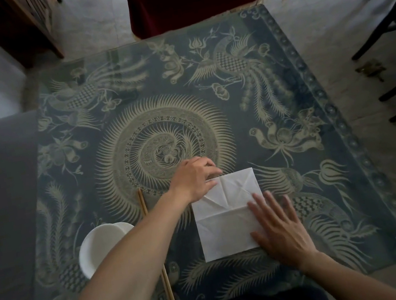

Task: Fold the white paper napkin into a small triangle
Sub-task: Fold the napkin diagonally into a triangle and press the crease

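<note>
We look down on a counter (288, 97) covered in a blue cloth patterned with pale birds. A white napkin (227, 226) lies flat near the front edge, creased with diagonal fold lines. Our left hand (194, 179) grips the napkin's far left corner, fingers (212, 171) closed together on the paper. Our right hand (279, 228) lies flat on the napkin's right side, fingers spread apart. To the left stand a white bowl (98, 249) and a pair of chopsticks (155, 242), partly hidden by our left forearm.
</note>
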